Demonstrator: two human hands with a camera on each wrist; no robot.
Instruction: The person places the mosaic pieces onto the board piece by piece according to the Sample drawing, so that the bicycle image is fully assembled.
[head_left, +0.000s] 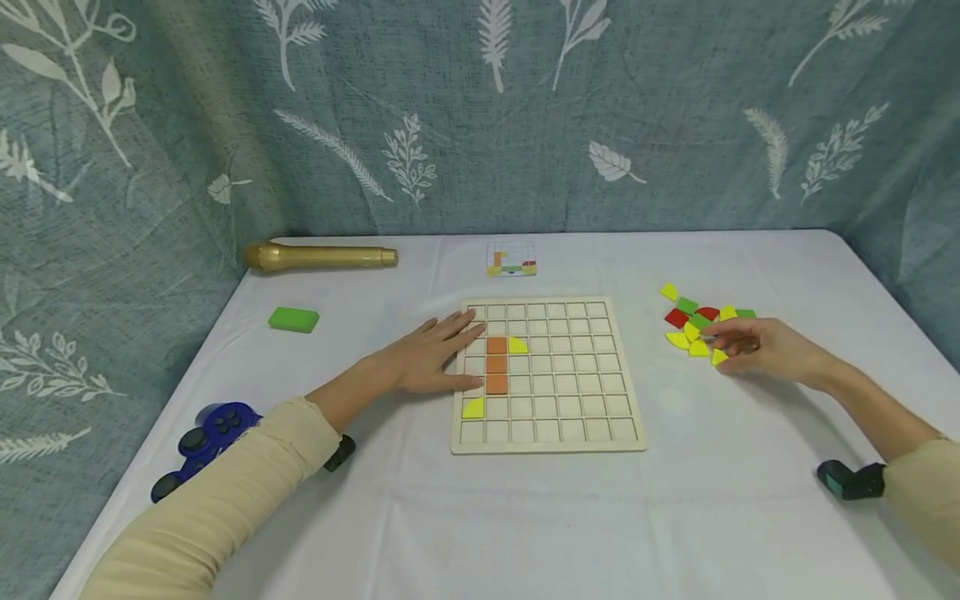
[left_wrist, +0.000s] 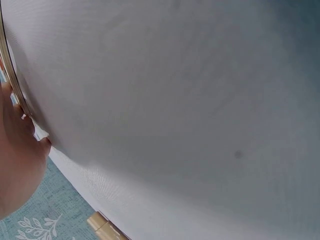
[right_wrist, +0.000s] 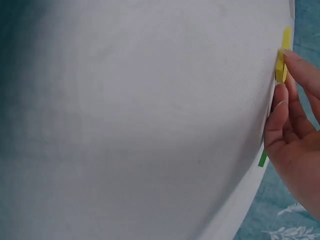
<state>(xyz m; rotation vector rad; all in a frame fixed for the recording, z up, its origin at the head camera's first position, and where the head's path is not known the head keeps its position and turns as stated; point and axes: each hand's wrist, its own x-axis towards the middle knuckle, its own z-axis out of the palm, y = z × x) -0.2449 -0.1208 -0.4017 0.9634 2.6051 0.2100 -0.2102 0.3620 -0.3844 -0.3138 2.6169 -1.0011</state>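
Observation:
A pale wooden grid board [head_left: 570, 408] lies flat at mid-table. Spread over its left edge, my left hand [head_left: 427, 357] rests with fingers extended. Orange squares [head_left: 497, 364] fill a short column of cells, with a yellow quarter-round tile [head_left: 517, 345] beside the top one. Another yellow tile [head_left: 473, 407] sits lower left. To the right, my right hand [head_left: 765, 350] pinches a yellow tile [right_wrist: 281, 67] between thumb and fingers at the edge of a loose pile. Red tiles [head_left: 677, 317], green tiles [head_left: 687, 306] and more yellow ones make up that pile, partly hidden by the hand.
Behind the board lies a small pattern card [head_left: 512, 259]. A gold microphone-shaped object [head_left: 322, 257] is at the back left, with a green block [head_left: 293, 319] in front of it. My left sleeve partly covers a blue game controller [head_left: 217, 433]. A patterned curtain [head_left: 450, 125] borders the table.

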